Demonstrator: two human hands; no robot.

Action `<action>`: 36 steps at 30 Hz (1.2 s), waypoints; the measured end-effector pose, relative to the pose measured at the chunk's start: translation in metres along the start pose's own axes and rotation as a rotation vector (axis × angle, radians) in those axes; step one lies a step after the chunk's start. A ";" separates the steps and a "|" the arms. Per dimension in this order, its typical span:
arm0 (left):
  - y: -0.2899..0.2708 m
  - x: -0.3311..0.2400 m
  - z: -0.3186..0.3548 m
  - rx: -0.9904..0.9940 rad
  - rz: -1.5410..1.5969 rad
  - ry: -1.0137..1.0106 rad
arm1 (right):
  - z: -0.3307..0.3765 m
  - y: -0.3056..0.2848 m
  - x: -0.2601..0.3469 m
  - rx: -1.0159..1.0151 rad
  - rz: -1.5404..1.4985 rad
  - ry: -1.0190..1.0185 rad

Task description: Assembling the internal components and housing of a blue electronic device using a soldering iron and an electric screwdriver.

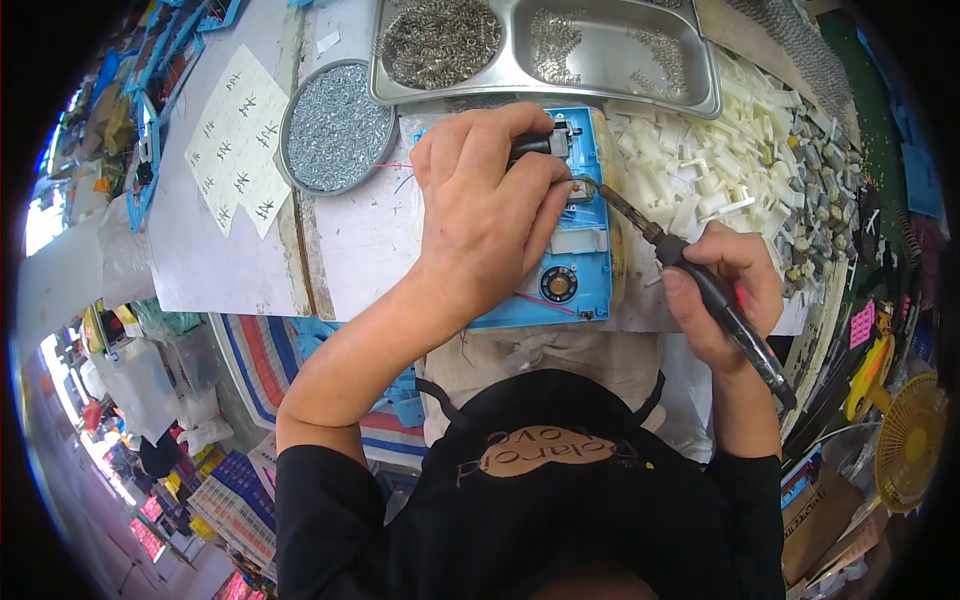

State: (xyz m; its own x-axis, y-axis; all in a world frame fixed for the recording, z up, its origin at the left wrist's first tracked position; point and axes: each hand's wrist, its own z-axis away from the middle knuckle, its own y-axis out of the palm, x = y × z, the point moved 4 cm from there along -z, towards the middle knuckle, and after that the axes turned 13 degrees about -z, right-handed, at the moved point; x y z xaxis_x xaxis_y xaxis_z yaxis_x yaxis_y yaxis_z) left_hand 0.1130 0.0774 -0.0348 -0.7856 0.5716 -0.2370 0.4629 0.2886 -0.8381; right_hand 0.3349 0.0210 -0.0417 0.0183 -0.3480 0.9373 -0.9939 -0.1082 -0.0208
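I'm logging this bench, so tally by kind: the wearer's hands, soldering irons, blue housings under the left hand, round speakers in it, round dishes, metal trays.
Hands: 2 (left hand, right hand)
Soldering iron: 1
Blue housing: 1
Round speaker: 1
Round dish: 1
Metal tray: 1
Total: 7

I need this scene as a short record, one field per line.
Left hand: over the blue casing, hiding part of it
Right hand: holds a soldering iron, its tip near the left hand
In casing: round speaker
Left of casing: dish of small metal pieces
Beyond: metal tray, springs in its left compartment
Right: white parts, heaped
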 end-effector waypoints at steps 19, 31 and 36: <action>-0.001 -0.002 0.000 -0.001 -0.016 -0.011 | -0.013 -0.005 0.011 0.152 0.191 -0.175; -0.006 -0.003 -0.003 -0.003 -0.047 0.010 | -0.011 -0.012 0.011 0.108 0.173 -0.177; -0.008 -0.002 -0.001 -0.012 -0.040 0.012 | -0.006 -0.016 0.007 0.061 0.144 -0.134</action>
State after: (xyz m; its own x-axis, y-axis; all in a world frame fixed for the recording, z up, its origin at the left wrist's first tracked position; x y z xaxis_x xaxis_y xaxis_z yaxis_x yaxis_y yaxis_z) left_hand 0.1112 0.0751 -0.0268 -0.7988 0.5684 -0.1972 0.4360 0.3210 -0.8407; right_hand 0.3508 0.0258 -0.0323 -0.1055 -0.4843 0.8685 -0.9790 -0.1028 -0.1762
